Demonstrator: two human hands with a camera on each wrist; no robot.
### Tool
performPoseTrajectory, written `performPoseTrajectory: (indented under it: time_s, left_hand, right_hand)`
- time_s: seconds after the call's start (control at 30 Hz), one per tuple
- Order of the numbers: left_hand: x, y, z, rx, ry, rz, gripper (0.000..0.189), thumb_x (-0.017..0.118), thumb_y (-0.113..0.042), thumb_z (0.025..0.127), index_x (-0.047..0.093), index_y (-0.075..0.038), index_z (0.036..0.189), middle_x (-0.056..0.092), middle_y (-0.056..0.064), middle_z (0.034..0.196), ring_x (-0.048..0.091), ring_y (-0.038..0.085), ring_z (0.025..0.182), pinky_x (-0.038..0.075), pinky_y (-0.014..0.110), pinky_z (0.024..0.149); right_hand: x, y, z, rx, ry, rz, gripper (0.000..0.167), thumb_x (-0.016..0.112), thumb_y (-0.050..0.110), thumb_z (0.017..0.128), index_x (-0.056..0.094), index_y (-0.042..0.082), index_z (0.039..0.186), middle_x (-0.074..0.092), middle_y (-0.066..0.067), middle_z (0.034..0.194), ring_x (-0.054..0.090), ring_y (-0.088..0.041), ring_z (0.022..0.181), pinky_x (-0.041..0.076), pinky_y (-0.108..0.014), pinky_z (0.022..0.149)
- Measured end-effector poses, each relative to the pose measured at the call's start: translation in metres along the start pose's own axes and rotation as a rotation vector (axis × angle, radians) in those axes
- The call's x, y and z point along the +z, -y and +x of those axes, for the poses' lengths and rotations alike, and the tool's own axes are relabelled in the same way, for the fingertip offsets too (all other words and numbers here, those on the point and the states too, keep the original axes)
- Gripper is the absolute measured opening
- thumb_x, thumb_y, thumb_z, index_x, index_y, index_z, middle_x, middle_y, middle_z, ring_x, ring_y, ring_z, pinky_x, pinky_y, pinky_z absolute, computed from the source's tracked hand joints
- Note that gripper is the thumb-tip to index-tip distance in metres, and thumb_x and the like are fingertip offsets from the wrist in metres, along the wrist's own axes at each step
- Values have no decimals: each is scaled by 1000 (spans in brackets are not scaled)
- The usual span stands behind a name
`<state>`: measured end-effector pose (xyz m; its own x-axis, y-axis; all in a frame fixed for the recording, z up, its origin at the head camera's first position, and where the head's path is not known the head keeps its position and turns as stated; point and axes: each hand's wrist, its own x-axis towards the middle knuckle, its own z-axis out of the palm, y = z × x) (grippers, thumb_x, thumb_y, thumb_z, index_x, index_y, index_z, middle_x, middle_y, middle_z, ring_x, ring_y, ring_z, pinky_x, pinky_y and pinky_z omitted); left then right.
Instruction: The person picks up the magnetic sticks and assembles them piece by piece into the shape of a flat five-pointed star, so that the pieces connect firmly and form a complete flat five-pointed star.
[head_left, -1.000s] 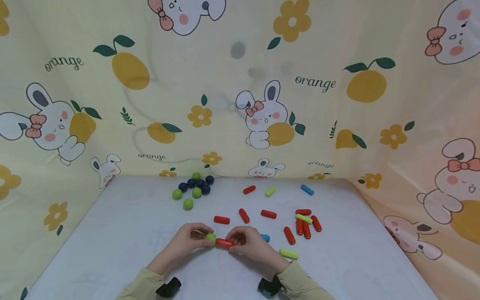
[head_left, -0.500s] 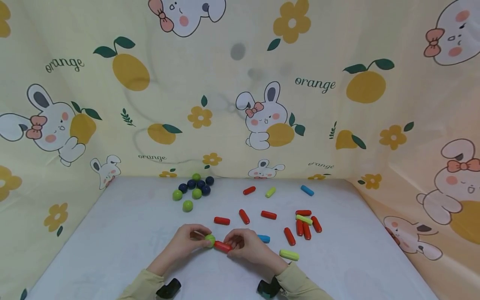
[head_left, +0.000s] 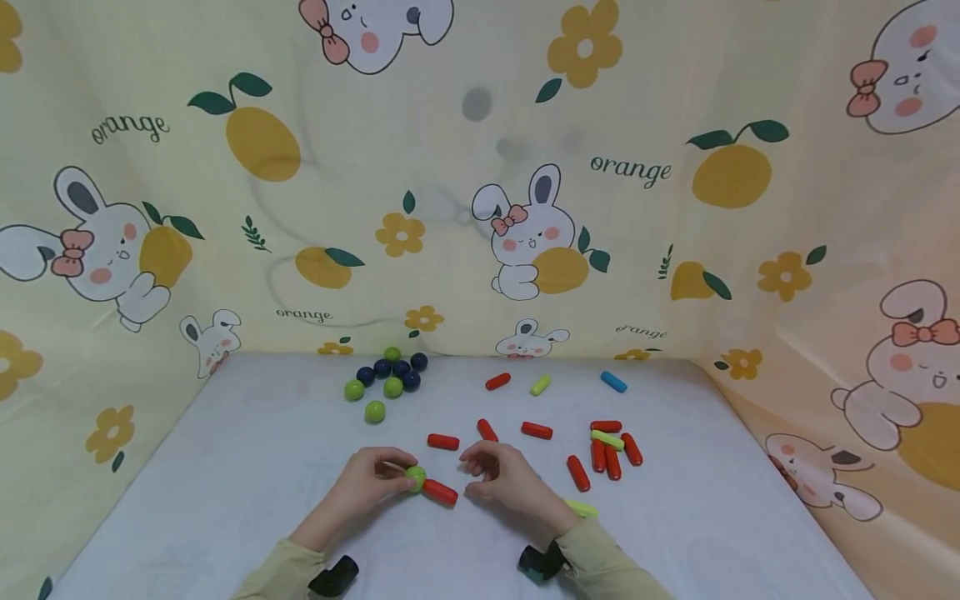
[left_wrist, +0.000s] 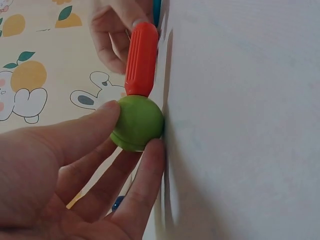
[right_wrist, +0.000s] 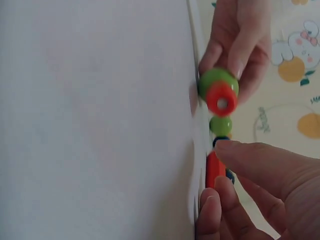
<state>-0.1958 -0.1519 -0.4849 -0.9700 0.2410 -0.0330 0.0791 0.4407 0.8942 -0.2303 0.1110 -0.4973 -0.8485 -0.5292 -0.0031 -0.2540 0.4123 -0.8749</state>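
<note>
My left hand [head_left: 367,483] pinches a green ball [left_wrist: 140,120] between thumb and fingertips, close over the white table. A red ribbed toy rod [left_wrist: 141,60] is joined end-on to the ball and points to the right. Its free end shows a small silvery round spot in the right wrist view. Just right of that end is my right hand [head_left: 510,483], thumb and fingers parted, with nothing held. Another red rod [right_wrist: 215,170] overlaps the gap between its fingers in the right wrist view, farther back on the table.
Green balls [head_left: 375,412] and dark blue balls [head_left: 411,381] cluster at the back left. Several red rods [head_left: 577,473] lie across the middle and right, with a yellow-green rod [head_left: 607,440] on some. A blue rod [head_left: 613,382] lies at the back right. Printed cloth [head_left: 450,275] hangs behind.
My right hand has let go of the red rod and moved right, its fingers spreading. The green ball and red rod have shifted slightly left in my left hand, the rod's free end swinging nearer.
</note>
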Motion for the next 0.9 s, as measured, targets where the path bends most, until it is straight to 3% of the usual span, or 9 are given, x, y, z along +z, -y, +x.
performPoseTrajectory:
  time_s: [0.47,0.9]
  left_hand:
    - [-1,5,4,0,-9,-4,32,77,-17,81,68,-5,109,67,1,101,63,18,90,53,35,80]
    - [-3,5,4,-19,-1,-20,33,77,-18,81,68,-5,110,67,1,102,62,18,91,53,36,81]
  right_hand:
    - [-13,-3,34,44,-111,-33,40,75,6,82,61,11,120,63,-3,105,57,-20,92,52,-30,80]
    - [-4,1,53,27,-65,-91,37,76,7,81,64,15,115,64,4,106,57,-15,96,50,-30,86]
